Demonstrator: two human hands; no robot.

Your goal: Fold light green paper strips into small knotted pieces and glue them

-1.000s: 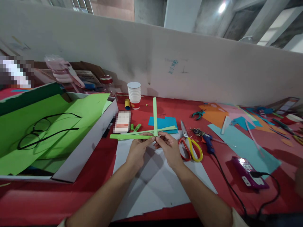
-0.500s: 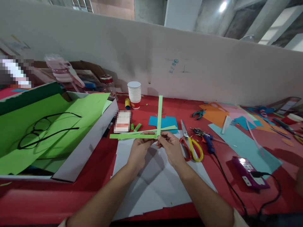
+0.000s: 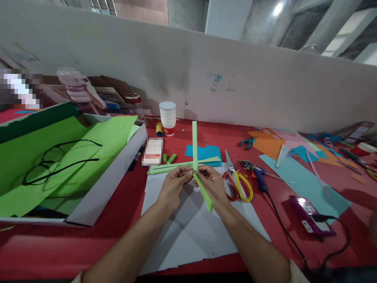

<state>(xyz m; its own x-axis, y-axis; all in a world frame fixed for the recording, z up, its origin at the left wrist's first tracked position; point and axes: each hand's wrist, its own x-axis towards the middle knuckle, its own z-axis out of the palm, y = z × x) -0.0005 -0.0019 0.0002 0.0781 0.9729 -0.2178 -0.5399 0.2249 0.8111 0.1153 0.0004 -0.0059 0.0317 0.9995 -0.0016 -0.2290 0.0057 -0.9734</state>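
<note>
Light green paper strips (image 3: 194, 145) meet between my two hands; one points up toward the wall and the other slants down toward me over my right hand. My left hand (image 3: 174, 184) pinches them at the joint, fingers closed. My right hand (image 3: 210, 182) is also closed on them, close beside it. More green strips (image 3: 165, 168) lie just behind my hands, near blue paper (image 3: 210, 152). White paper (image 3: 188, 236) is spread beneath my hands. Scissors (image 3: 239, 182) with red and yellow handles lie right of my right hand.
At the left, an open box (image 3: 110, 184) holds green paper and glasses (image 3: 53, 165). Stacked paper cups (image 3: 167, 118) stand near the wall. On the right are a glue gun (image 3: 259, 179), teal pliers (image 3: 247, 143), a purple power device (image 3: 312, 220) with cables, and coloured paper (image 3: 306, 184).
The strip that stretched left now slants down toward me over my right hand. The upright strip has shifted slightly left. Both hands remain together near the same place.
</note>
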